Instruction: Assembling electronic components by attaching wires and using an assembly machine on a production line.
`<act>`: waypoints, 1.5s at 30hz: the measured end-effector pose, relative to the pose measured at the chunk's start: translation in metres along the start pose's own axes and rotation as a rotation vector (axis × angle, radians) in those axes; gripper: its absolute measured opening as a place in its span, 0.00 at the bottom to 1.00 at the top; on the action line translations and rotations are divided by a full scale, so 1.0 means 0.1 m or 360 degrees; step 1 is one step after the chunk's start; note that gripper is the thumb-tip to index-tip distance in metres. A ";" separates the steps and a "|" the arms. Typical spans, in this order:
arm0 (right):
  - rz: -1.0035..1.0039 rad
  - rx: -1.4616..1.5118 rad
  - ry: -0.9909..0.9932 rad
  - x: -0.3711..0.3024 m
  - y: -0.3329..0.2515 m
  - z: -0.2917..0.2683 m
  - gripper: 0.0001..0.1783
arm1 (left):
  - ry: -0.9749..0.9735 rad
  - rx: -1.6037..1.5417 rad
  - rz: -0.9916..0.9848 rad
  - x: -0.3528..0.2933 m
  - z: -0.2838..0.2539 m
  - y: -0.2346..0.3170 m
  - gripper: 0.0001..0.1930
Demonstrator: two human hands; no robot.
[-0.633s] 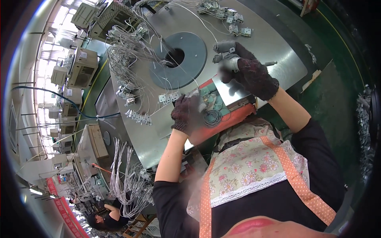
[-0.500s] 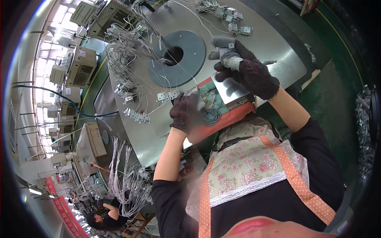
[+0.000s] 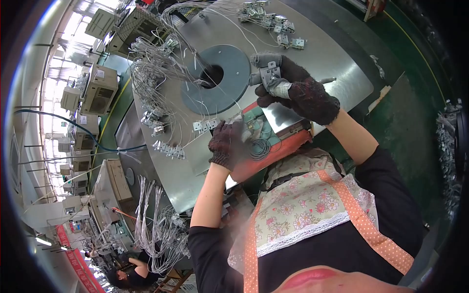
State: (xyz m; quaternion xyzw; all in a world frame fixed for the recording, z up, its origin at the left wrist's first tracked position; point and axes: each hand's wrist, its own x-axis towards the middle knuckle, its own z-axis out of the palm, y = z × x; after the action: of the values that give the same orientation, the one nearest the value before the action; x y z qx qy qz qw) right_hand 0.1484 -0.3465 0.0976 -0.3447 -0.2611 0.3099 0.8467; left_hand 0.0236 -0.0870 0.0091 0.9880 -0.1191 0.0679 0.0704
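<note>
My right hand [image 3: 309, 92], in a dark knitted glove with grey-wrapped fingertips, is raised over the table's near right part. Its thumb and fingers grip a small metal bracket [image 3: 270, 73] with holes. My left hand [image 3: 226, 140], gloved the same way, is lower at the left end of a red-edged tray [image 3: 266, 155]. Its fingers are bent together; what they hold, if anything, is hidden and blurred. Inside the tray lie a coil of thin grey cable [image 3: 260, 149] and greenish pieces beside a shiny metal plate [image 3: 282, 117].
A grey disc [image 3: 234, 90] with a central hole sits on the metal table [image 3: 337, 53]. Bundled white wires [image 3: 146, 73] with metal ends lie left of it. More brackets [image 3: 273, 24] stand at the far edge. Another wire bundle [image 3: 156, 239] and a person [image 3: 134, 273] are lower left.
My right hand has shifted slightly left and turned, so the bracket's holed face shows more clearly. My left hand has stayed nearly in place by the tray.
</note>
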 end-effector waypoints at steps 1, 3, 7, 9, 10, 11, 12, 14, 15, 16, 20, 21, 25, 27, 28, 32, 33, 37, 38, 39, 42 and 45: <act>0.0012 -0.0027 0.0021 0.00 0.00 -0.01 0.37 | -0.0010 0.0001 -0.0014 0.00 0.00 0.01 0.33; 0.0013 -0.0014 0.0016 0.00 -0.01 0.00 0.37 | -0.0021 0.0001 -0.0027 0.02 -0.01 0.01 0.32; 0.0043 0.0107 0.0056 0.01 -0.07 0.10 0.36 | -0.0003 0.0007 -0.0046 0.01 -0.01 0.01 0.30; 0.0040 0.0118 0.0038 0.01 -0.03 0.05 0.36 | 0.0034 -0.0004 -0.0034 0.01 -0.03 0.02 0.30; 0.0040 0.0127 0.0016 0.02 -0.01 0.03 0.36 | 0.0024 -0.0018 -0.0019 0.02 -0.07 0.04 0.30; 0.0037 0.0127 0.0017 0.02 0.01 0.02 0.36 | 0.0014 -0.0031 -0.0004 0.03 -0.09 0.06 0.30; 0.0021 0.0149 0.0016 0.02 0.03 0.01 0.36 | 0.0014 -0.0030 -0.0001 0.04 -0.09 0.07 0.30; 0.0008 0.0171 0.0018 0.02 0.05 0.02 0.36 | 0.0039 -0.0047 -0.0021 0.05 -0.07 0.09 0.30; 0.0010 0.0130 0.0051 0.02 0.05 0.03 0.35 | 0.0038 -0.0048 -0.0020 0.05 -0.07 0.09 0.30; 0.0011 0.0091 0.0083 0.02 0.05 0.04 0.35 | 0.0011 -0.0028 -0.0020 0.05 -0.08 0.09 0.31; -0.0007 0.0121 0.0014 0.03 0.06 0.06 0.37 | -0.0004 -0.0083 -0.0072 0.07 -0.17 0.17 0.31; 0.0024 0.0064 0.0082 0.03 0.04 0.09 0.36 | -0.0005 -0.0085 -0.0073 0.07 -0.16 0.16 0.31; 0.0049 0.0058 0.0144 0.03 0.06 0.09 0.34 | -0.0006 -0.0046 -0.0041 0.05 -0.08 0.12 0.31; 0.0031 0.0051 0.0147 0.03 0.09 0.08 0.34 | 0.0049 -0.0069 -0.0027 0.05 -0.07 0.13 0.31; 0.0010 0.0046 0.0151 0.04 0.10 0.08 0.34 | 0.0008 -0.0050 -0.0040 0.06 -0.11 0.16 0.31; 0.0000 0.0128 0.0140 0.05 0.12 0.08 0.34 | -0.0114 -0.0001 -0.0092 0.06 -0.10 0.17 0.30; 0.0000 0.0108 0.0156 0.06 0.12 0.08 0.34 | -0.0115 -0.0004 -0.0093 0.06 -0.09 0.17 0.30; 0.0018 0.0105 0.0206 0.07 0.10 0.10 0.34 | -0.0018 -0.0036 -0.0065 0.06 -0.04 0.17 0.31; 0.0018 0.0104 0.0211 0.08 0.11 0.10 0.34 | -0.0006 -0.0036 -0.0062 0.06 -0.03 0.17 0.31; 0.0018 0.0092 0.0214 0.08 0.12 0.09 0.34 | -0.0007 -0.0040 -0.0059 0.06 -0.04 0.17 0.31; 0.0004 0.0098 0.0197 0.08 0.13 0.07 0.35 | -0.0033 -0.0035 -0.0063 0.09 -0.11 0.23 0.31; 0.0008 0.0102 0.0224 0.06 0.14 0.07 0.36 | -0.0037 -0.0240 -0.0098 0.13 -0.20 0.30 0.21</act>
State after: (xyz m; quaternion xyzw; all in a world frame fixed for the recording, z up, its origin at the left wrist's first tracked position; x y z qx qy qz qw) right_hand 0.1430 -0.3314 0.0931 -0.3391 -0.1900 0.2950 0.8728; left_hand 0.0264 -0.1152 0.0340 0.9839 -0.0943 0.0450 0.1451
